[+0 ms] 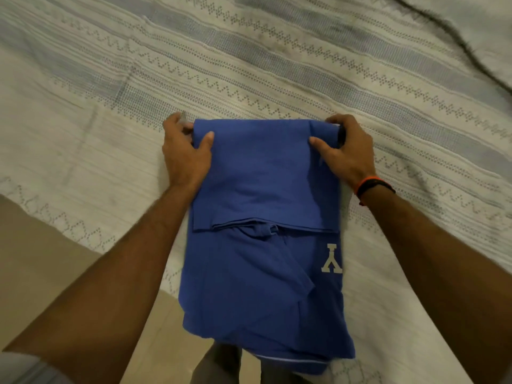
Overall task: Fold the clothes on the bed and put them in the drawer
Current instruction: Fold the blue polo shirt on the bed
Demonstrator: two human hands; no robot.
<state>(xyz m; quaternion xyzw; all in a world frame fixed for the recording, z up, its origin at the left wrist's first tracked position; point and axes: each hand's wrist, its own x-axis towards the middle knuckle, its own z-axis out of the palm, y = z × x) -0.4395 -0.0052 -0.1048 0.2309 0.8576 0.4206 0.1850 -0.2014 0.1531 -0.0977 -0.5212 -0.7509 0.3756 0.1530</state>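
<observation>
A blue shirt [263, 273] with a white letter print lies partly folded on the bed's near corner, its far part doubled back over the rest. My left hand [184, 153] grips the fold's far left corner, thumb on top and fingers underneath. My right hand [346, 151] grips the far right corner the same way. The shirt's near end hangs past the bed edge. No drawer is in view.
The bed [249, 65] is covered by a cream and grey-blue patterned spread. A dark cord [454, 42] runs across its far right. Beige floor [41, 259] shows at the lower left, beside the bed corner.
</observation>
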